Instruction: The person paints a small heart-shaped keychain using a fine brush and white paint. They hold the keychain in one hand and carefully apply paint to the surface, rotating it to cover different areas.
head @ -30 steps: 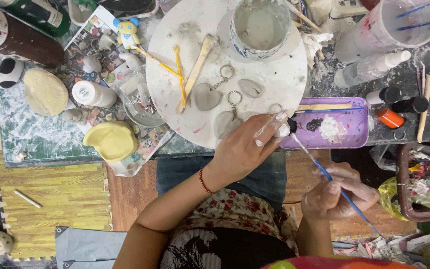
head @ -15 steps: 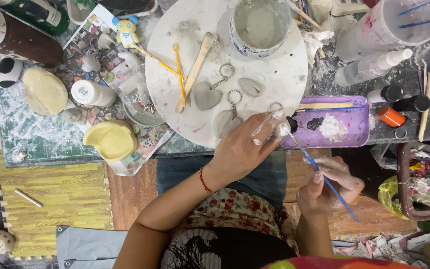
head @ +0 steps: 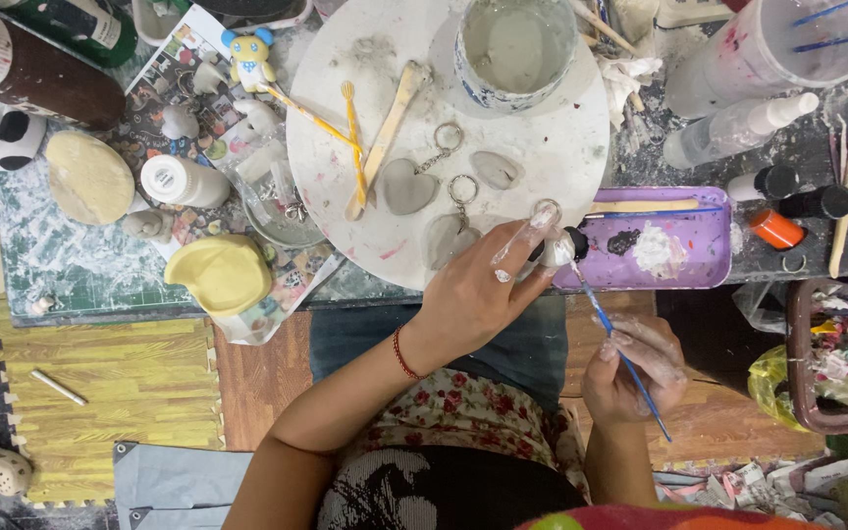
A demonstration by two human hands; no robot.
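My left hand (head: 478, 290) pinches a small pale clay piece (head: 558, 247) at the front edge of the round white board (head: 542, 147). My right hand (head: 635, 365) grips a thin blue paintbrush (head: 620, 348) whose tip touches that piece. Grey heart-shaped clay charms with key rings (head: 406, 185) lie on the board, beside a wooden stick (head: 385, 137) and a yellow tool (head: 353, 137). A purple tray (head: 699, 270) with white and black paint sits just right of the left hand.
A cup of cloudy water (head: 514, 44) stands on the board's far side. Paint bottles (head: 772, 182), a clear jug with brushes (head: 787, 49), yellow clay lumps (head: 223, 275) and figurines crowd the table. Below lie a yellow foam mat (head: 100, 393) and a basket (head: 836, 353).
My right hand has shifted the brush so its tip meets the piece in my left hand. The left hand has barely moved.
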